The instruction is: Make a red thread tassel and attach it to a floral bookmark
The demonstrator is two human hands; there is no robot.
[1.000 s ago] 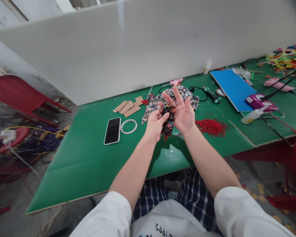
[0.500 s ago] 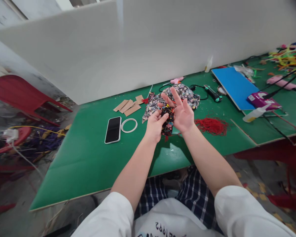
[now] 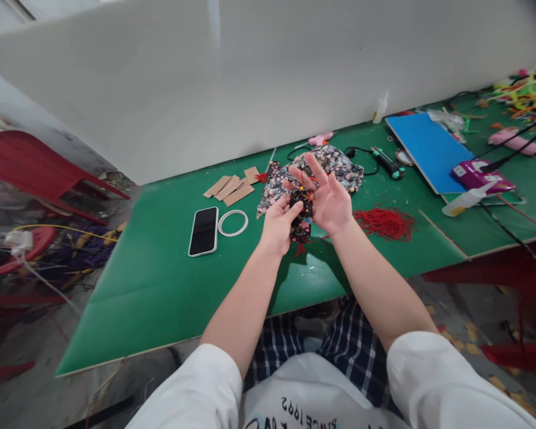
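Observation:
Between thumb and fingers, my left hand (image 3: pixel 277 225) grips a small black floral fabric pouch (image 3: pixel 301 229) with a red tassel hanging at its lower end. Palm turned up, my right hand (image 3: pixel 332 202) lies against the pouch's right side, its fingers spread apart. A thin red cord runs by the right fingers; how it passes around them is too small to make out. Behind both hands a heap of floral fabric (image 3: pixel 335 161) lies on the green table (image 3: pixel 161 292). Right of my right wrist is a bundle of red tassels or cords (image 3: pixel 386 223).
Left of the hands lie a phone (image 3: pixel 204 232), a coiled white cable (image 3: pixel 233 223) and several cardboard strips (image 3: pixel 232 187). At the right are a green-black tool (image 3: pixel 388 162), a blue board (image 3: pixel 429 154), a glue bottle (image 3: pixel 467 201) and a purple packet (image 3: pixel 482 174). A pink glue gun (image 3: pixel 320 139) lies behind.
The camera view has shifted slightly. Both hands keep nearly the same pose on the pouch, with the right fingers tilted a little further left.

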